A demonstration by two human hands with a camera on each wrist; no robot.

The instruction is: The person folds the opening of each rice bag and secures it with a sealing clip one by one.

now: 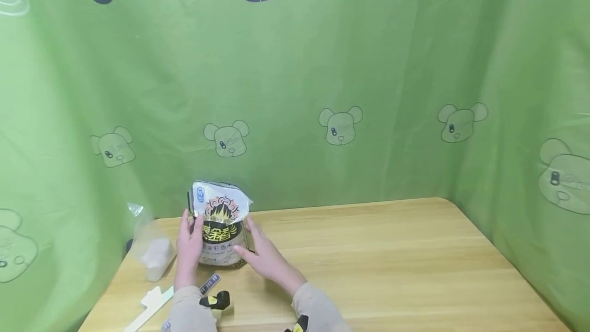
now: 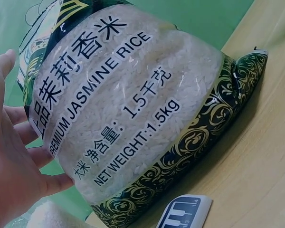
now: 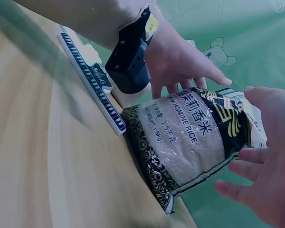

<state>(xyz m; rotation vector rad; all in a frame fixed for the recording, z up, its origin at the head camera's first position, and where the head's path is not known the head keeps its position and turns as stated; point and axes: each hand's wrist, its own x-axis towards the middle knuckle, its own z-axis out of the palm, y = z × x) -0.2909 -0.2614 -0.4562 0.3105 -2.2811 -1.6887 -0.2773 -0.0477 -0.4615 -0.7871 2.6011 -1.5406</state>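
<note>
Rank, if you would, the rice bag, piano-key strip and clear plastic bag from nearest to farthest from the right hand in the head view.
1. Rice bag: between both hands, just left of the right hand.
2. Piano-key strip: left, lower in the picture.
3. Clear plastic bag: farther left, beyond the left hand.

The rice bag (image 1: 222, 233) sits towards the back left of the tabletop (image 1: 378, 260), the curtain (image 1: 295, 65) behind it. A pouch (image 1: 157, 257) sits just to its left. Before the rice bag lies a strip (image 1: 210, 284); left of that, a clip (image 1: 151, 307).
</note>
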